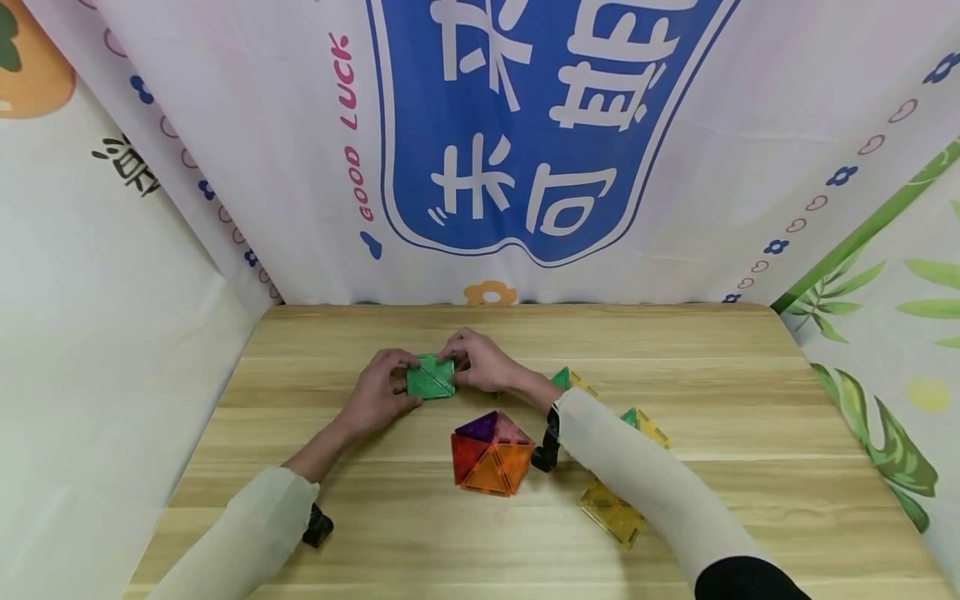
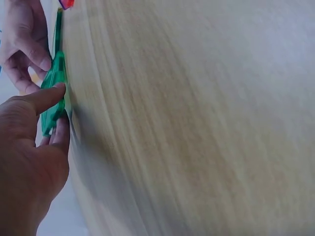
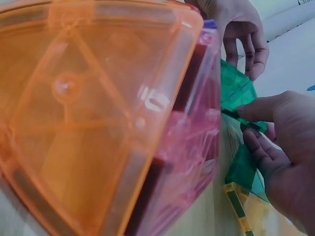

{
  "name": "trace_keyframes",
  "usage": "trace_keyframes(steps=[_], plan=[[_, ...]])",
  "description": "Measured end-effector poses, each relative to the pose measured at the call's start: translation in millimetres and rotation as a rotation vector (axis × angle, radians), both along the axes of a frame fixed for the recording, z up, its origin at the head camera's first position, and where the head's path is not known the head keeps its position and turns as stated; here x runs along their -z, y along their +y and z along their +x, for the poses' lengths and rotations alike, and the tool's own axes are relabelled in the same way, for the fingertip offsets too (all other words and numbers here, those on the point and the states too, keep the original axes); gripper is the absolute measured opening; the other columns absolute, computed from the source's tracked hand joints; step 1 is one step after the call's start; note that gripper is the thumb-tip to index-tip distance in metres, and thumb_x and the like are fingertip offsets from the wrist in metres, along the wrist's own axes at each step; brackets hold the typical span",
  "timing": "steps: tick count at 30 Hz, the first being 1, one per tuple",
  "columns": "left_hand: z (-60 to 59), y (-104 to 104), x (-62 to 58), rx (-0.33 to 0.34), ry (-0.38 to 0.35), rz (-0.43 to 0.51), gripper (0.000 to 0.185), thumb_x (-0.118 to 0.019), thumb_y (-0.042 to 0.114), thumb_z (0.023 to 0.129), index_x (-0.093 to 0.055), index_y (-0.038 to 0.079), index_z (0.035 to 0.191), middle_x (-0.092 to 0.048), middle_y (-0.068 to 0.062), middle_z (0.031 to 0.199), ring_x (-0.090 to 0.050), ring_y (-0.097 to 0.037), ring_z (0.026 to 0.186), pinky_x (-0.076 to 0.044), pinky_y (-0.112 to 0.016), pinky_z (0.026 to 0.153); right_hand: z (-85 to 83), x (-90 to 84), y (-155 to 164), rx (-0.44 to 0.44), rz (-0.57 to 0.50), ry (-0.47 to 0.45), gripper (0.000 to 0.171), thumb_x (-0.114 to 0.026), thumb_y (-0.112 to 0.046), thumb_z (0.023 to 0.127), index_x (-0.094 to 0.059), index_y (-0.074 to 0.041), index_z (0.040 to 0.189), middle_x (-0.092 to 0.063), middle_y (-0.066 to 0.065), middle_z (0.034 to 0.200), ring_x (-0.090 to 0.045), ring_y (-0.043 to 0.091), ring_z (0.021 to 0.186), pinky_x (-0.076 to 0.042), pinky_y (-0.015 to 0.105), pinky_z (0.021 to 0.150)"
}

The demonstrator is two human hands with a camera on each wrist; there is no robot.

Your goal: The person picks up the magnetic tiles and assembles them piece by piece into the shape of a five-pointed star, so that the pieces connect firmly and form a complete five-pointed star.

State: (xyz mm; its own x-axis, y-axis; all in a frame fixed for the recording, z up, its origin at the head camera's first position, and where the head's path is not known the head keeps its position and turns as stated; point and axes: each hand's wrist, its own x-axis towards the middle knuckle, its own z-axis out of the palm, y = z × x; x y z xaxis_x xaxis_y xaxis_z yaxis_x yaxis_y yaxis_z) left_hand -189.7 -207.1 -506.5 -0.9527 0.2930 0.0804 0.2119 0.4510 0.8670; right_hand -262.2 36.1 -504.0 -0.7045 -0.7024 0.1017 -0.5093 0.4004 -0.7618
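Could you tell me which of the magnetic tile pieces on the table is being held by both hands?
The flat green tile piece at the far middle, pinched by the left hand and right hand. The multicoloured pyramid and yellow-green tiles lie untouched.

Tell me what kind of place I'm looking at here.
Probably a makeshift tabletop recording booth, not a real workroom: a wooden table closed in by printed cloth backdrops, with translucent toy tiles on it. Both hands hold the green tiles beside a multicoloured pyramid.

Between both hands point(image 1: 431, 375), tiles point(image 1: 431, 377) lie behind the pyramid point(image 1: 491, 452) on the table point(image 1: 750, 467).
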Motion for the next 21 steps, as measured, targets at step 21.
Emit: trace_keyframes(steps=[21], plan=[[9.3,5.9,-19.0,0.078,-0.257,0.179,0.035,-0.076,-0.003,0.094,-0.067,-0.004,0.128,-0.066,-0.022,0.135,-0.066,-0.036,0.124,-0.059,-0.026,0.092,20.3,-14.3,33.0,0.031,-0.189,-0.318,0.020,-0.072,0.000,0.097,-0.078,-0.004,0.116,-0.075,0.010,0.100,-0.065,0.017,0.083,-0.054,0.028,0.072]])
